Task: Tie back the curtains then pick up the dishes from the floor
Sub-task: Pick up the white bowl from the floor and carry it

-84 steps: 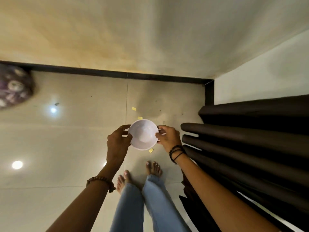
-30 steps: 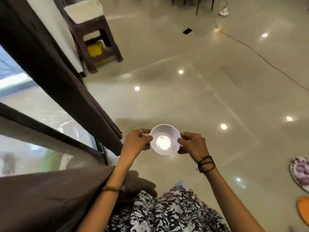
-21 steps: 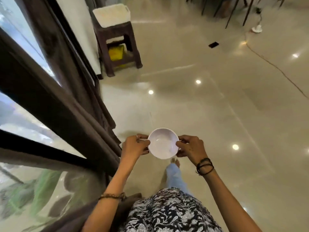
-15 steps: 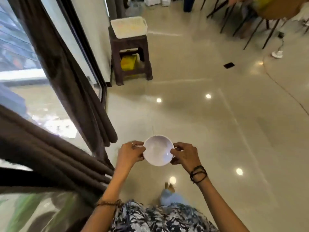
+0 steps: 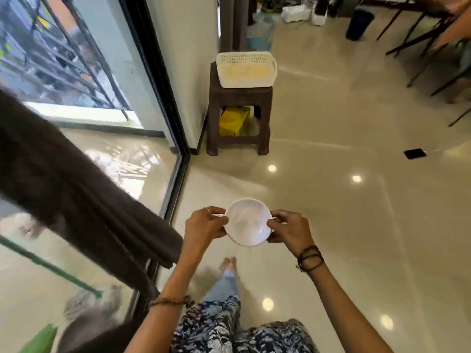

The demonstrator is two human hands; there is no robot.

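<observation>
Head view: the person now faces a stool (image 5: pixel 238 118) with a basket (image 5: pixel 246 70) at twelve o'clock, where 2.8 s ago the view looked at a wall corner. The bowl (image 5: pixel 247 221) has stayed in both hands throughout, so I judge the pickup done and the carry under way, perhaps toward that basket. The left hand (image 5: pixel 205 225) pinches the rim at nine o'clock and the right hand (image 5: pixel 288 231) at three, fingers curled round the edge. The bowl sits mid-frame above the floor (image 5: pixel 356 225), mouth up and tipped slightly toward the camera; being round, it has no long axis. The curtain (image 5: pixel 76 194) hangs at nine o'clock; any tie is not visible.
</observation>
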